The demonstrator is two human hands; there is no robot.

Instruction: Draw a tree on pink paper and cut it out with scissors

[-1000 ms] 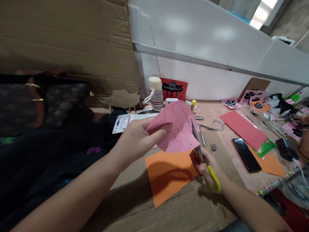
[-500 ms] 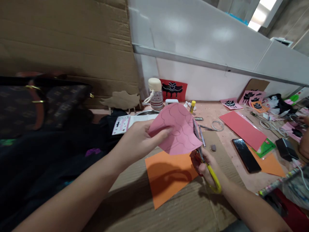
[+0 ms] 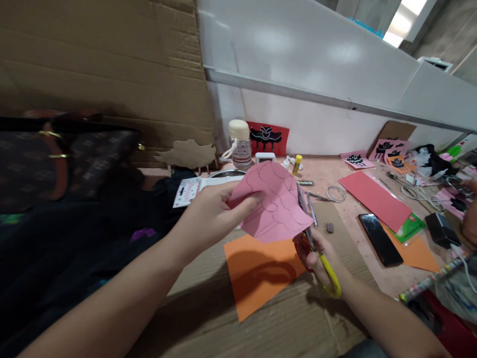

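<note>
My left hand (image 3: 210, 216) pinches the left edge of a pink paper sheet (image 3: 276, 204) with curved pencil lines drawn on it, holding it up above the table. My right hand (image 3: 320, 258) grips yellow-handled scissors (image 3: 316, 248), fingers through the loops. The blades run up along the right edge of the pink sheet. Under both hands an orange sheet (image 3: 261, 273) lies flat on brown cardboard (image 3: 208, 308).
A black phone (image 3: 380, 238), a red sheet (image 3: 376, 199), a pen (image 3: 312, 211), a glue stick (image 3: 297, 163) and a small bottle (image 3: 240, 144) lie further back. A dark bag (image 3: 67, 164) sits at the left. Another person's hand (image 3: 470, 219) shows at the right edge.
The pink sheet has turned and dropped slightly in my left hand while the scissors stay at its right edge. My right hand has barely moved.
</note>
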